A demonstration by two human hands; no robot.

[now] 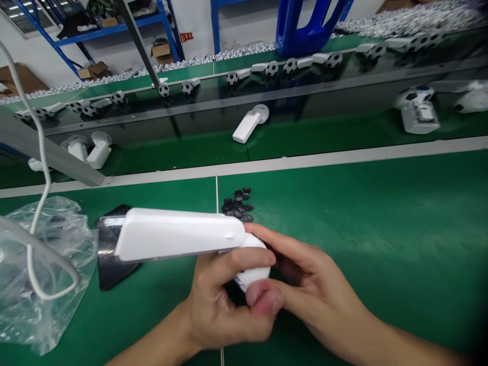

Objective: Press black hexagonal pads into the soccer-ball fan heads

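I hold a white plastic handheld device (pixel 179 235) with a long flat handle pointing left and a round head at its right end. My left hand (pixel 224 300) wraps its fingers round the round head from below. My right hand (pixel 305 279) presses its thumb and fingertips against the same round head from the right. A small heap of black pentagon-shaped pieces (pixel 238 204) lies on the green table (pixel 362 218) just behind the device.
A crumpled clear plastic bag (pixel 41 274) and a white cable (pixel 38 203) lie at the left, beside a dark glossy sheet (pixel 110 254). Beyond a metal rail, a conveyor (pixel 305 137) carries white devices (pixel 249 123) and football-patterned ones (pixel 417 108). Blue shelving stands behind.
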